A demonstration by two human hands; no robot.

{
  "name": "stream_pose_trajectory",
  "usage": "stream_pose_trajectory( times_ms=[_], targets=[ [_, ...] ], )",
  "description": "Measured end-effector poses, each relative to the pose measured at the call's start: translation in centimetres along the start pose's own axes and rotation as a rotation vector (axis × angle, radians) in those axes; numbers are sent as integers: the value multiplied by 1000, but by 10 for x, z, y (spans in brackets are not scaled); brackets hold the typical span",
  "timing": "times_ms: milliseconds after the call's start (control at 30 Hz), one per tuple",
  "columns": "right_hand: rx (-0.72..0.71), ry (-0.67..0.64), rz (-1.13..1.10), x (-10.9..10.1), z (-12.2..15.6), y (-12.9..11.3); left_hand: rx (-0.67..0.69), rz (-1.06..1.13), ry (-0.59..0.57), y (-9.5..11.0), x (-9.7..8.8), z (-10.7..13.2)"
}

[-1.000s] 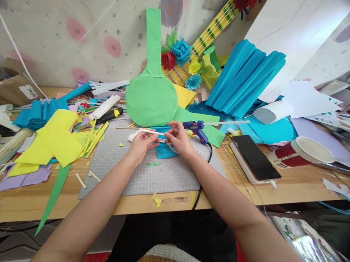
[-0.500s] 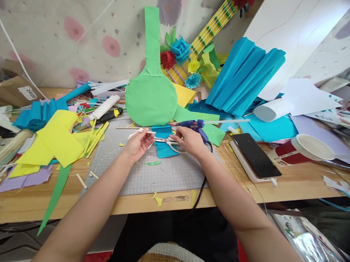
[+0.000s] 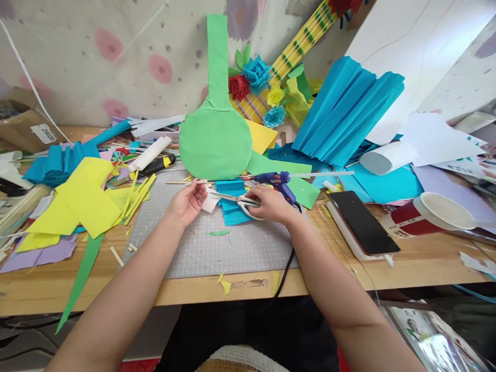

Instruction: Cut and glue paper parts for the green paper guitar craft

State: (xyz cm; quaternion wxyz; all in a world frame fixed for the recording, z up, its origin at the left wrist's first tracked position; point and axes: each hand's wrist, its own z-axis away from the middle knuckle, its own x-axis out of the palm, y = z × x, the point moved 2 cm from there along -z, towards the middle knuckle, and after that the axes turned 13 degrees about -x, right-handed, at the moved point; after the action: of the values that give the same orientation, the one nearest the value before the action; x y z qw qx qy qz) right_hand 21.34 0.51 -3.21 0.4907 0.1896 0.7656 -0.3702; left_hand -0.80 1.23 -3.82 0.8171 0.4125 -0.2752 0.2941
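Observation:
My right hand [image 3: 269, 203] is wrapped round the light handles of a pair of scissors [image 3: 244, 200]. The blades point left toward my left hand [image 3: 188, 202], whose fingers are curled with a short pale stick [image 3: 202, 182] pinched at the tips. Under the scissors lies a folded piece of blue crepe paper [image 3: 235, 216]. A small white paper piece [image 3: 210, 203] is beside it, close to my left fingers. The grey cutting mat [image 3: 228, 256] is beneath both hands. Just behind my right hand rests a blue glue gun [image 3: 275, 179].
A green paper-covered guitar shape [image 3: 216, 143] leans at the back, before a yellow guitar [image 3: 303, 43] with paper flowers. Yellow paper [image 3: 83, 195] is piled left. At right are a phone [image 3: 365, 221] and a paper cup [image 3: 430, 215]. The glue gun's black cord [image 3: 286, 270] crosses the mat.
My left hand has drawn slightly left, away from the scissors. My right hand now grips the scissors' handles more fully, the blades are turned, and the white paper piece shows more.

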Motion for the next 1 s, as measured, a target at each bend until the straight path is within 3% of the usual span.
stream_pose_trajectory(
  times_ms=[200, 333, 433, 567, 767, 1000],
  targets=[
    [98, 186, -559, 0, 1, 7, 78, 21, 25, 3, 0, -1],
    [150, 406, -464, 4, -2, 7, 7, 28, 24, -2, 0, -2],
    [169, 489, -295, 5, -5, -4, -73, 19, -37, -7, 1, 0],
    [63, 421, -51, 8, -11, -25, -155, 7, -102, -11, 2, 3],
    [-84, 223, 75, 21, -16, -38, -129, 9, -59, -12, 0, 0],
    [-67, 193, 103, 24, -17, -41, -163, -17, -60, -15, 3, 0]
  ],
)
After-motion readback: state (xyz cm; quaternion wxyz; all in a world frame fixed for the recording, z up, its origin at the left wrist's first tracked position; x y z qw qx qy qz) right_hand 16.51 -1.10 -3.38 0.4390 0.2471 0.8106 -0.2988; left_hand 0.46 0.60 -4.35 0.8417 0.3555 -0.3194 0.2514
